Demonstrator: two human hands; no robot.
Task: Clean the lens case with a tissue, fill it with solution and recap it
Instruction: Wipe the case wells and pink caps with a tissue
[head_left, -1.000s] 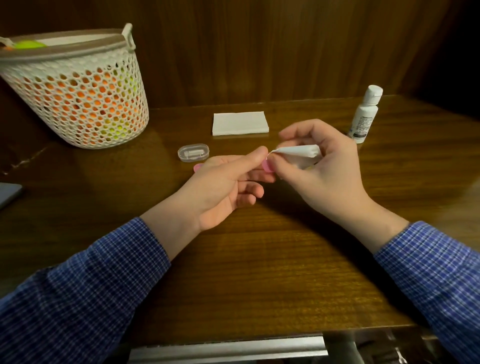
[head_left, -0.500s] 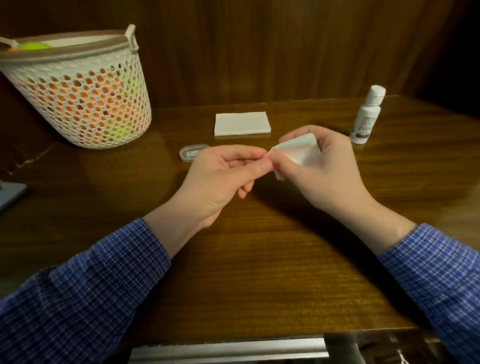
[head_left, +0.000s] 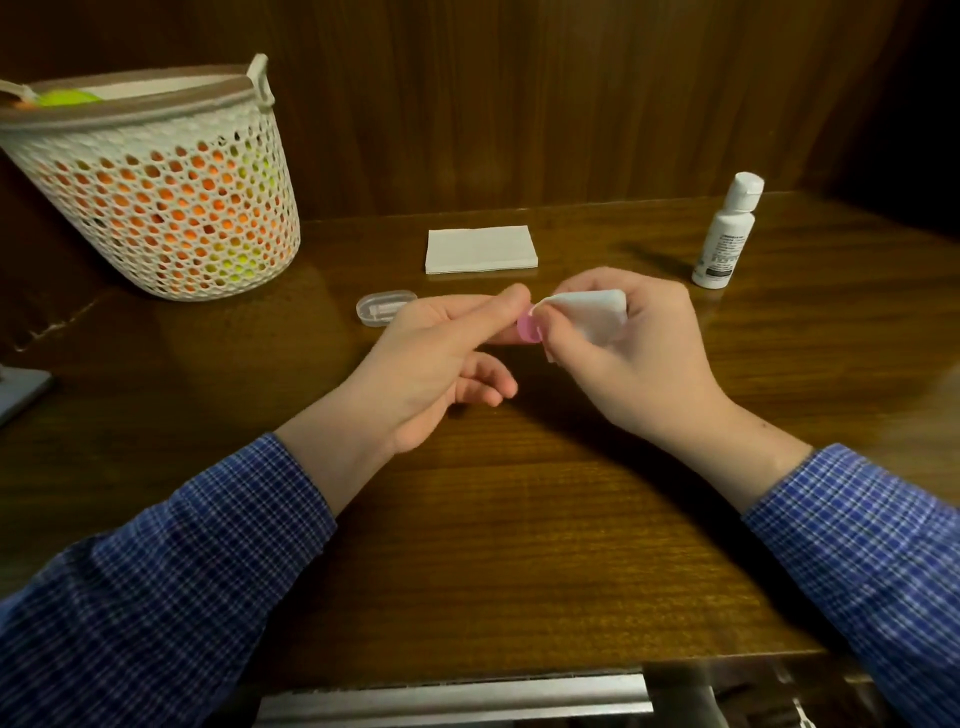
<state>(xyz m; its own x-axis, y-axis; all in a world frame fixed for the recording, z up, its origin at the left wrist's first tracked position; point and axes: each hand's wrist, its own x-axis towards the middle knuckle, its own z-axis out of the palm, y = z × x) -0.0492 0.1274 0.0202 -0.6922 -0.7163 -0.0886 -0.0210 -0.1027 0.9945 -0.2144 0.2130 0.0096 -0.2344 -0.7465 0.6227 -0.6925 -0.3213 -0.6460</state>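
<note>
Above the middle of the desk (head_left: 519, 545), the left hand (head_left: 431, 364) pinches a small pink lens case piece (head_left: 529, 328) between thumb and fingertips, its other fingers loosely curled. The right hand (head_left: 623, 358) is closed around a folded white tissue (head_left: 587, 312), whose corner touches the pink piece (which part of the case it is cannot be told). Toward the far edge lie a stack of tissues (head_left: 480, 249) and a clear plastic lid (head_left: 384, 307); the solution bottle (head_left: 727, 231) stands capped near the far right corner, and a mesh basket (head_left: 156, 192) near the far left.
</note>
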